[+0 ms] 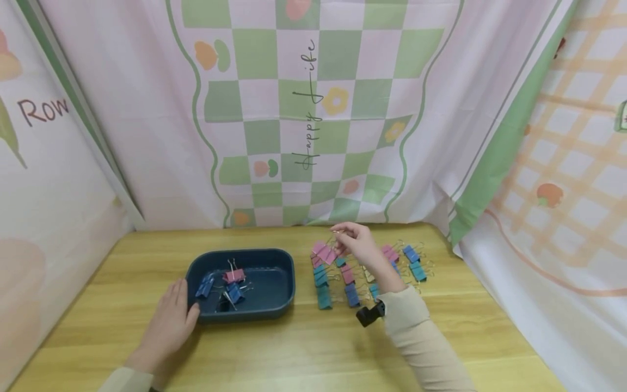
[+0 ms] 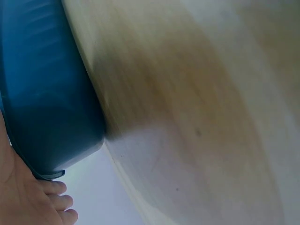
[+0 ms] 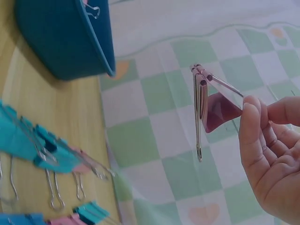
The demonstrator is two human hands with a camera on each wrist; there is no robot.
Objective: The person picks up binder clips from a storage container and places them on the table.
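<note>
My right hand (image 1: 356,243) pinches a pink binder clip (image 3: 221,111) by one wire handle, between thumb and forefinger. That clip is raised over the left end of the clip rows in the head view; its other handle hangs down. My left hand (image 1: 168,314) rests against the left side of a dark blue plastic bin (image 1: 290,283), thumb by the near corner. In the left wrist view its fingertips (image 2: 60,202) show past the bin's rim. Inside the bin lie a pink clip (image 1: 234,276) and several dark blue clips (image 1: 204,285).
Right of the bin, rows of binder clips stand on the wooden table (image 1: 274,354), among them a teal clip (image 1: 324,298), a blue clip (image 1: 351,295) and a pink clip (image 1: 347,274). My right forearm covers part of the rows. A patterned curtain (image 1: 299,136) hangs behind the table.
</note>
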